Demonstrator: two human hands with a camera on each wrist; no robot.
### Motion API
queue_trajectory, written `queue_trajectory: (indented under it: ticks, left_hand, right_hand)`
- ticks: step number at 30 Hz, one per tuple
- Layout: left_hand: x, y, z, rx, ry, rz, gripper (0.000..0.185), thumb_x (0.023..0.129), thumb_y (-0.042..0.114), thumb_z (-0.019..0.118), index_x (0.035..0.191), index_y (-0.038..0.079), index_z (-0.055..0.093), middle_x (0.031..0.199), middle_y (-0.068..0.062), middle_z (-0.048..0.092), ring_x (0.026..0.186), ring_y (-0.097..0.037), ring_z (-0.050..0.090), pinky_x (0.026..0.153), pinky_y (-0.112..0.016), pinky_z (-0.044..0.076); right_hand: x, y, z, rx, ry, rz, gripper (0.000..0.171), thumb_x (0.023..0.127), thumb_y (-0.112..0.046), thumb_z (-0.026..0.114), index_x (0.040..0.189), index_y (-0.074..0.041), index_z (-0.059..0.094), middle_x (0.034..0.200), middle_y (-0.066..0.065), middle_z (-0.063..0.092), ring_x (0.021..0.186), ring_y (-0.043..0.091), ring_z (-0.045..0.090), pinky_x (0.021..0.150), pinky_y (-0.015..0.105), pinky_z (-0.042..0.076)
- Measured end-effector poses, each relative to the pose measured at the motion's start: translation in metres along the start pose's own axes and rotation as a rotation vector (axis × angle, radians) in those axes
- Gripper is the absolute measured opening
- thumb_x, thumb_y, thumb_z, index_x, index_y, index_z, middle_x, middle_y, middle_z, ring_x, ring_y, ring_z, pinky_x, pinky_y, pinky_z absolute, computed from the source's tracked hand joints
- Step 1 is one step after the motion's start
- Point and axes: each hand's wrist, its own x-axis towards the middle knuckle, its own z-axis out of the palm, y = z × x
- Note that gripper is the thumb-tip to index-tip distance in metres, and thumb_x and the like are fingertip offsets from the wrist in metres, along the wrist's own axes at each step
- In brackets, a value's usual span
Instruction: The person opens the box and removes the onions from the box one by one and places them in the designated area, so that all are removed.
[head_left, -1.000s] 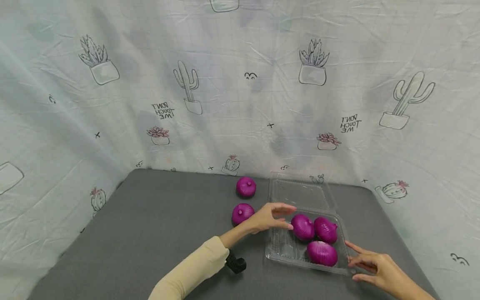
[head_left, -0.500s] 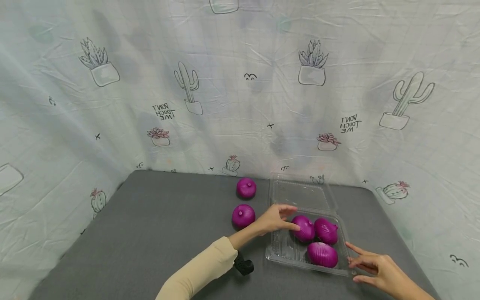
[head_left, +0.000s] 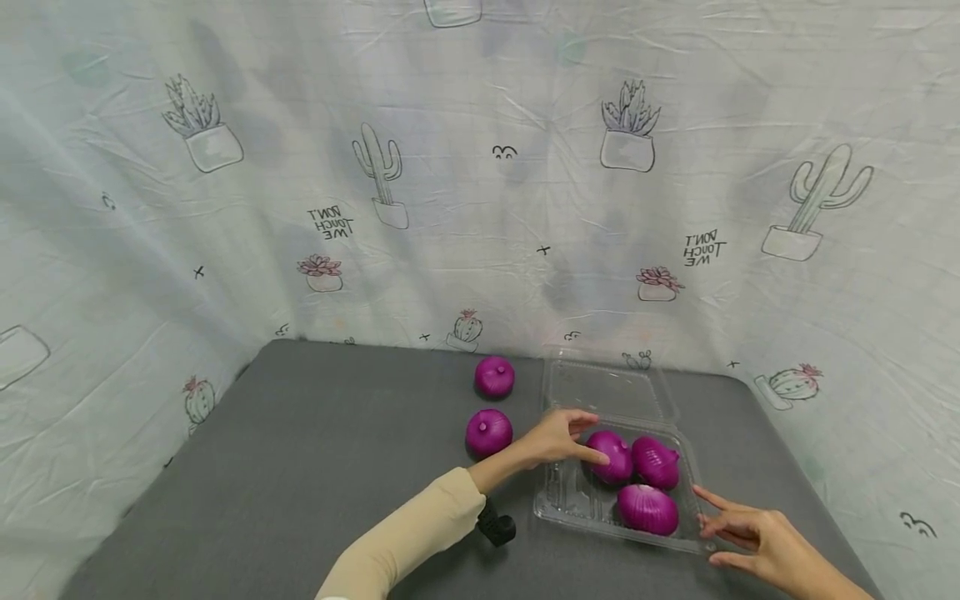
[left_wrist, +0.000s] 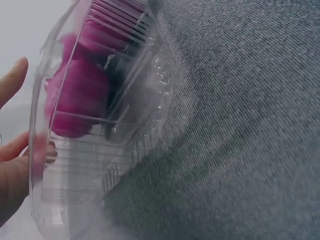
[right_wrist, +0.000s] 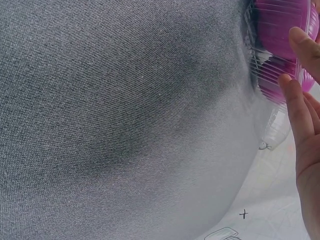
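My left hand [head_left: 558,437] is over the left side of a clear plastic clamshell box [head_left: 570,518], thumb and fingers spread about a purple onion [head_left: 612,458]. In the head view the thumb overlaps this onion; in the left wrist view the thumb [left_wrist: 15,80] stands apart from the nearest onion [left_wrist: 77,97]. Two more onions lie in the box, one behind right [head_left: 656,463] and one in front [head_left: 648,510]. My right hand [head_left: 765,542] has its extended fingertips at the box's right edge. In the right wrist view those fingers [right_wrist: 297,112] overlap the ribbed wall.
Outside the box, two purple onions stand on the grey table [head_left: 337,442]: one at the back [head_left: 495,377], one nearer [head_left: 489,432] and just behind my left wrist. The box's hinged lid [head_left: 607,390] lies open behind it. A printed curtain [head_left: 465,208] surrounds the table.
My left hand has moved a little to the right, bringing its thumb over the left onion in the box. The onions, the box and my right hand have stayed about where they were.
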Motion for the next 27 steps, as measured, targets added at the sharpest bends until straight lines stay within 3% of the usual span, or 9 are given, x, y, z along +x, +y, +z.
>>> queue_trajectory:
  ticks: [8,16,20,27]
  left_hand:
    - [0.006,0.001,0.011,0.093,-0.031,-0.032,0.064,0.077,0.018,0.082,0.135,0.009,0.054,0.133,0.001,0.056,0.126,-0.020,0.049,0.094,-0.023,0.044]
    - [0.013,-0.004,0.020,0.048,-0.054,-0.062,0.060,0.077,0.014,0.082,0.132,0.009,0.058,0.125,0.001,0.059,0.100,-0.008,0.059,0.075,-0.019,0.050]
    - [0.015,-0.007,0.024,0.031,-0.074,-0.074,0.060,0.076,0.011,0.082,0.131,0.011,0.058,0.120,0.001,0.059,0.090,-0.005,0.057,0.073,-0.019,0.049]
    - [0.017,-0.005,0.025,0.014,-0.113,-0.062,0.069,0.070,0.004,0.085,0.132,0.011,0.057,0.123,-0.002,0.057,0.091,-0.004,0.057,0.076,-0.018,0.048]
  right_hand:
    - [0.000,0.002,0.000,0.042,-0.021,0.019,0.029,0.071,0.008,0.077,0.096,-0.004,0.070,0.142,-0.021,0.039,0.105,-0.001,0.059,0.072,0.017,0.053]
    - [-0.001,0.003,0.000,0.017,-0.002,0.005,0.030,0.070,0.008,0.078,0.096,-0.006,0.070,0.139,-0.020,0.043,0.105,-0.001,0.059,0.071,0.017,0.053]
    - [-0.001,0.003,0.001,0.021,-0.007,0.011,0.029,0.072,0.006,0.077,0.097,-0.007,0.070,0.141,-0.020,0.041,0.105,0.000,0.060,0.071,0.019,0.053]
    - [-0.001,0.002,0.001,-0.005,0.007,0.026,0.030,0.071,0.005,0.078,0.097,-0.009,0.070,0.140,-0.022,0.042,0.103,0.000,0.060,0.070,0.018,0.053]
